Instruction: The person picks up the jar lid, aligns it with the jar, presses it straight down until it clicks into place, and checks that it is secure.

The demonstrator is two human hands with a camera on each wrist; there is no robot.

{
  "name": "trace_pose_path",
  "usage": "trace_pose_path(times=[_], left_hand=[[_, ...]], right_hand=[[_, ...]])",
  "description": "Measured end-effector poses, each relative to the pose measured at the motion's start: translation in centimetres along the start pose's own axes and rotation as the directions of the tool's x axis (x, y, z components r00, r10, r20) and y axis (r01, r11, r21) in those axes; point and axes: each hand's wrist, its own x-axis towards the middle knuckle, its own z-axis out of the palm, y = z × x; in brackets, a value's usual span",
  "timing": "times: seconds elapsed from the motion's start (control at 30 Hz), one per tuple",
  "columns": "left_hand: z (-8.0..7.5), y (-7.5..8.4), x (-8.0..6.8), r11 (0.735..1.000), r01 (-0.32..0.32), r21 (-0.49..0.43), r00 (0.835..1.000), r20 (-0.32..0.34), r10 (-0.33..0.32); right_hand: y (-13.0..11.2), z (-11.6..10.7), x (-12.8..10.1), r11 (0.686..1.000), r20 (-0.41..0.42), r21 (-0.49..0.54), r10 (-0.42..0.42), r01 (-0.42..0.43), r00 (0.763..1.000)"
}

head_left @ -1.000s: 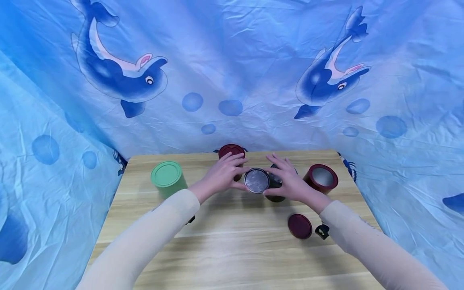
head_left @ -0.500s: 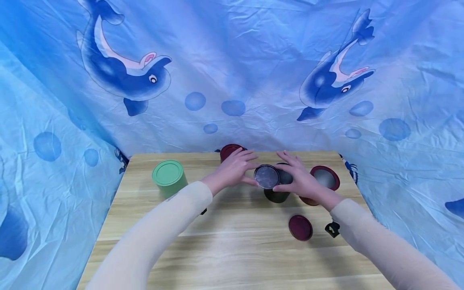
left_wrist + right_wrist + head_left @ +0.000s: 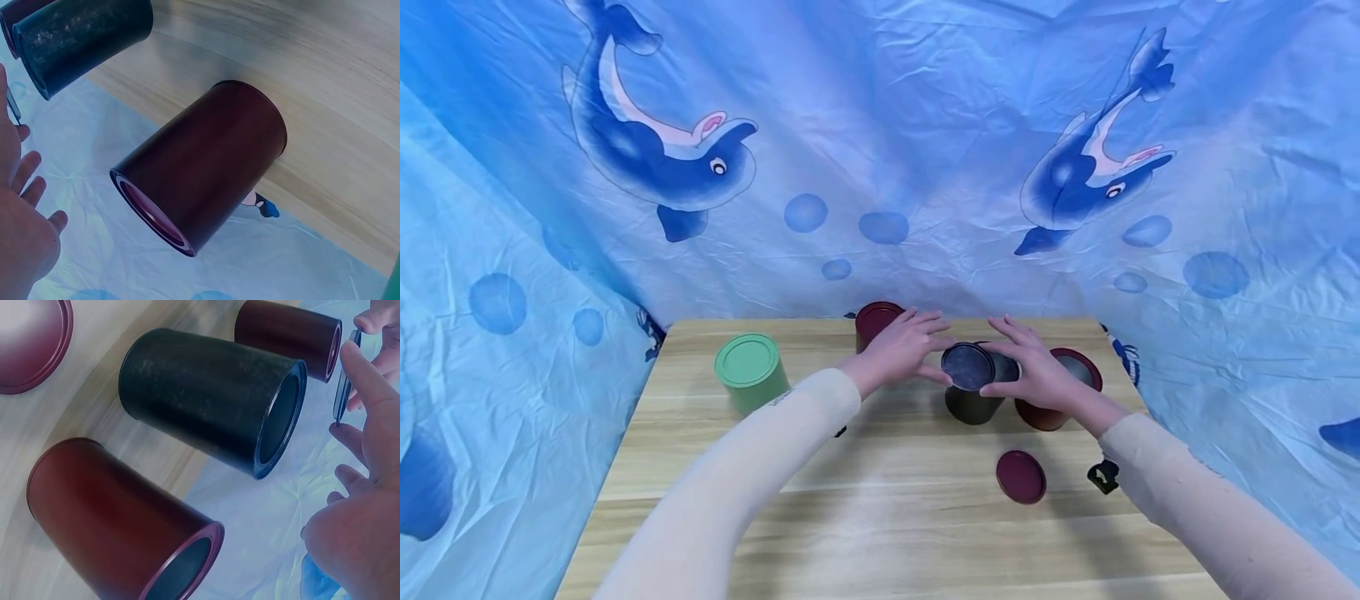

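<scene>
While hands (image 3: pixel 902 354) meet, lid (image 3: pixel 967 367) edge-on.

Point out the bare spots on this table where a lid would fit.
The wide near strip of the wooden table, in front of the loose maroon lid, is bare. So is the patch between the green can and the dark can. The far right is crowded: dark can, open maroon can, both hands.

Dark round lid (image 3: pixel 967 367) tilted above open dark can (image 3: pixel 973 403).
</scene>
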Motion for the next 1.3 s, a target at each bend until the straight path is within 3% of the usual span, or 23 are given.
trace_pose_path(times=[0.77,1.3], left_hand=[[1.9,0.8,3.4,1.0,-0.013,0.022,1.0,0.027,0.013],[3.1,0.9,4.2,0.997,-0.051,0.054,0.998,0.028,0.049]], right_hand=[[2.4,-1.1,-0.8,0.998,0.044,-0.024,0.062,-0.061,0.997],[2.8,-0.9,-1.0,0.993,0.088,-0.014,0.122,-0.121,0.989]])
